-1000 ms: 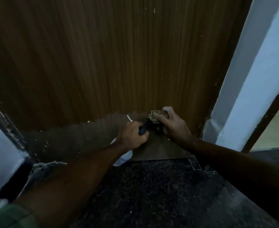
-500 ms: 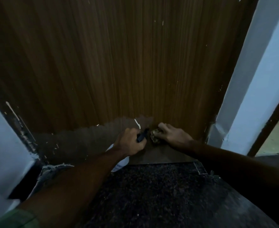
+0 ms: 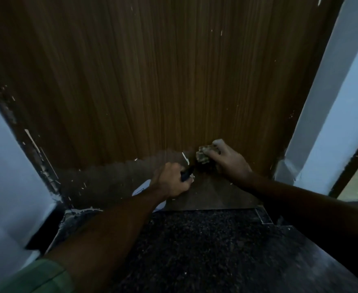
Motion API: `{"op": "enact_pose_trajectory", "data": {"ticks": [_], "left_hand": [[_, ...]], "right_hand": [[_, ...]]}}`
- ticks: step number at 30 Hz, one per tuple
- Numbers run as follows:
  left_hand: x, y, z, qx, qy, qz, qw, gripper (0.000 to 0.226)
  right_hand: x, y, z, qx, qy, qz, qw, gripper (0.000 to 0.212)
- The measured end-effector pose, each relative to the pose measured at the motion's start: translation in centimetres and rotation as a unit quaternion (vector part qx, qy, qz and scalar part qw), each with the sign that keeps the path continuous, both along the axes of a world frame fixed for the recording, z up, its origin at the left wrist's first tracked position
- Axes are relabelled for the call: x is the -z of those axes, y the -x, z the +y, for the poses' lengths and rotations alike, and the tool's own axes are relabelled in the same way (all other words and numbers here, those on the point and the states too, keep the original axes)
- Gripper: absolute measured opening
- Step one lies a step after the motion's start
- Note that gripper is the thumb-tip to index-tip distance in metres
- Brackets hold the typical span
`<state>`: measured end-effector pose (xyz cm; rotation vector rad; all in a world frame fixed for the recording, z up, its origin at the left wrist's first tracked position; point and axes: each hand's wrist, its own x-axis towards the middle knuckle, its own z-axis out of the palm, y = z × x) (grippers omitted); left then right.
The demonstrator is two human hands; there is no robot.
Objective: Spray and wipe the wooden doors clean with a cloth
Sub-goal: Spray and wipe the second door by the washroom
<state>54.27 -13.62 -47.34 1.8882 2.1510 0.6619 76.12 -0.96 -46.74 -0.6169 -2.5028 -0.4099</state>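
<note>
Cloth (image 3: 205, 155) pinched against wooden door (image 3: 152, 81) by right hand (image 3: 226, 159); left hand (image 3: 171, 180) fingers curl round spray bottle (image 3: 142, 188).

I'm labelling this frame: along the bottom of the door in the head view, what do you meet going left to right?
Pale wall → spray bottle → left hand → cloth → right hand → pale door frame.

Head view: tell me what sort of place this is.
Probably a doorway inside a home or similar building. A wooden door with worn lower edge sits between pale painted walls, above a dark speckled stone floor. Which room it is cannot be told.
</note>
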Motion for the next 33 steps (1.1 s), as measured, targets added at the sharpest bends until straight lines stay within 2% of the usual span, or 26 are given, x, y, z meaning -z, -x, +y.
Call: {"op": "enact_pose_trajectory", "data": {"ticks": [1, 3, 4, 5, 6, 8, 10, 11, 12, 15, 17, 19, 22, 23, 24, 26, 27, 28, 29, 31, 33], "left_hand": [[-0.1, 0.2, -0.2, 0.007, -0.003, 0.0, 1.0, 0.032], [0.0, 0.5, -0.5, 0.014, -0.013, 0.002, 1.0, 0.035], [-0.1, 0.6, -0.7, 0.016, -0.018, 0.001, 1.0, 0.035], [-0.2, 0.8, -1.0, 0.016, -0.024, 0.001, 1.0, 0.033], [-0.2, 0.9, -1.3, 0.015, -0.029, 0.002, 0.999, 0.032], [-0.3, 1.3, -1.8, 0.011, -0.032, 0.005, 0.999, 0.031], [-0.2, 1.8, -2.0, 0.004, -0.052, 0.008, 0.999, 0.032], [-0.2, 2.1, -2.1, 0.0, -0.059, 0.004, 0.998, 0.031], [-0.1, 2.6, -2.0, -0.002, -0.06, -0.004, 0.998, 0.029], [0.0, 3.6, -2.4, 0.003, -0.044, -0.015, 0.999, 0.027], [-0.1, 3.9, -2.8, 0.0, -0.042, -0.012, 0.999, 0.025], [-0.1, 4.2, -3.0, -0.008, -0.041, -0.001, 0.999, 0.022], [0.1, 4.7, -3.3, -0.019, -0.026, 0.008, 0.999, 0.026], [0.2, 4.9, -3.5, -0.023, -0.024, 0.01, 0.999, 0.027], [0.3, 5.1, -3.6, -0.025, -0.022, 0.007, 0.999, 0.028], [0.4, 5.3, -3.9, -0.026, -0.008, 0.0, 1.0, 0.028], [0.4, 5.5, -4.1, -0.03, 0.003, -0.001, 1.0, 0.028], [0.4, 5.7, -4.2, -0.036, 0.013, -0.001, 0.999, 0.029], [0.4, 5.8, -4.4, -0.044, 0.015, 0.001, 0.999, 0.031], [0.4, 6.1, -4.8, -0.062, 0.012, 0.005, 0.998, 0.032], [0.1, 6.2, -5.0, -0.081, 0.013, 0.009, 0.997, 0.03]], "right_hand": [[0.2, 0.2, -0.2, -0.012, -0.018, -0.073, 0.997, 0.063], [0.8, 1.0, -0.8, -0.015, -0.026, -0.25, 0.968, 0.057], [1.1, 1.4, -1.1, -0.014, -0.017, -0.302, 0.953, 0.054], [1.3, 1.9, -1.3, -0.023, -0.012, -0.303, 0.953, 0.052], [1.2, 2.4, -1.5, -0.031, -0.001, -0.256, 0.966, 0.05], [0.7, 3.9, -1.8, -0.04, 0.035, -0.077, 0.996, 0.053], [-0.3, 5.1, -2.2, -0.04, 0.064, 0.091, 0.993, 0.053], [-0.5, 5.7, -2.3, -0.039, 0.056, 0.12, 0.99, 0.052], [-0.2, 6.1, -2.1, -0.046, 0.038, 0.097, 0.993, 0.053], [3.0, 6.0, -0.7, -0.087, -0.053, -0.129, 0.986, 0.057], [3.5, 5.6, -0.6, -0.067, -0.023, -0.197, 0.978, 0.054], [2.0, 6.4, -1.5, -0.069, -0.01, -0.141, 0.988, 0.052], [-1.0, 7.2, -3.1, -0.041, 0.03, 0.069, 0.996, 0.057], [-1.3, 7.3, -3.0, -0.032, 0.039, 0.095, 0.994, 0.059], [-1.4, 7.5, -3.0, -0.027, 0.032, 0.075, 0.996, 0.06], [-0.7, 7.7, -2.9, -0.046, -0.027, -0.088, 0.995, 0.059], [0.1, 7.7, -2.8, -0.05, -0.038, -0.186, 0.98, 0.057], [0.6, 7.6, -2.8, -0.044, -0.021, -0.248, 0.968, 0.055], [0.9, 7.5, -3.0, -0.031, 0.005, -0.253, 0.967, 0.053], [0.7, 7.4, -3.4, -0.022, 0.076, -0.124, 0.989, 0.05], [-0.1, 7.7, -3.7, -0.014, 0.112, 0.035, 0.993, 0.049]]}}
